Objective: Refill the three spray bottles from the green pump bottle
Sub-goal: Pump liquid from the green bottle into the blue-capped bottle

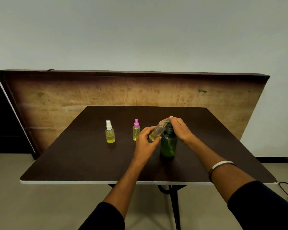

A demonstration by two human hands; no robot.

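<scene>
Left hand (145, 140): fingers curled round a small clear bottle (157, 132), held tilted with its open neck up against the pump spout; yellow liquid sits in its lower end. Right hand (179, 128): on top of the pump head of the green pump bottle (168, 145), which stands on the dark surface (83, 156); whether its fingers are curled round the head, cannot tell. White-capped bottle (110, 132) and pink-capped bottle (136, 129) stand upright to the left, both holding yellow liquid.
</scene>
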